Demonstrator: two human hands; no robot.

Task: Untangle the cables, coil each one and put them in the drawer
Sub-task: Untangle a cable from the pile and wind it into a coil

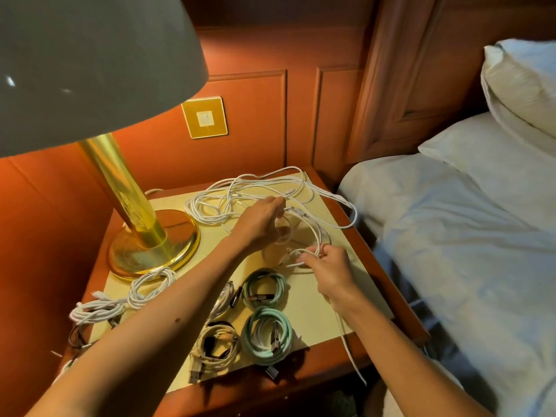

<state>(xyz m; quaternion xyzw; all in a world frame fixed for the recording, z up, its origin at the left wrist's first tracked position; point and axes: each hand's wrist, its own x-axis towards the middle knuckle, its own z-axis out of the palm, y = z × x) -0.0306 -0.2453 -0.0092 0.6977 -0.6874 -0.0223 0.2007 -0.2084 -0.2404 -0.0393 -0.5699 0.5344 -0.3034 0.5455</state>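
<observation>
A tangle of long white cables (240, 191) sprawls over the back of the nightstand top (325, 308). My left hand (258, 221) pinches one white strand near a connector at the tangle's middle. My right hand (328, 266) grips a small loop of the same white cable closer to me, and a strand hangs off the front edge. Two coiled mint-green cables (264, 288) (266, 337) lie in front of my hands. A coiled beige cable (215, 346) lies left of them. Coiled white cables (150, 285) rest near the lamp base. No drawer is in view.
A brass lamp (150, 239) with a large grey shade (90, 64) stands at the left rear of the nightstand. A wall switch plate (204, 117) sits on the wood panelling behind. A bed with white sheets and pillows (487, 176) borders the right side.
</observation>
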